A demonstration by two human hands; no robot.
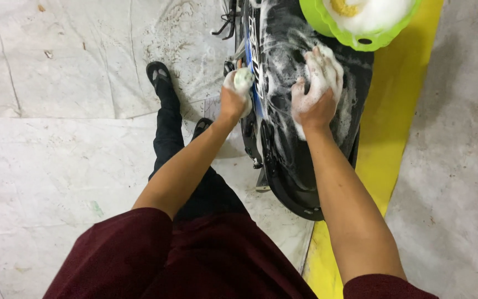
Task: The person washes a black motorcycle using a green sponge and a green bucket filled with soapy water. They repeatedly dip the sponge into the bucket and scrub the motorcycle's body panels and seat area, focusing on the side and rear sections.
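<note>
- The left hand (233, 95) is curled shut around a small pale sponge (243, 81), thick with white foam, and presses it against the left flank of the black scooter (283, 138), right at the blue strip that runs along the body panel.
- The left arm reaches forward and slightly inward from the maroon sleeve, elbow a little bent, wrist straight, knuckles turned upward toward the camera.
- The right hand (316, 91) lies spread and flat on the scooter's black top surface, fingers pointing away from the person, palm down; it grips nothing and is coated in suds up to the wrist.
- The right arm stretches out nearly straight from the lower right, forearm bare, running above the scooter's rear edge.
- The scooter stands lengthwise ahead of the person, its bodywork streaked with soap foam, mostly around the right hand.
- A lime-green basin (355, 25) sits at the far end of the scooter, just beyond the right hand, holding white foam and a yellow lump, perhaps another sponge.
- The person's legs in black trousers and dark sandals stand left of the scooter on the wet, pale tiled floor (56, 149).
- A yellow painted strip (399, 111) runs along the floor under the scooter's right side.
</note>
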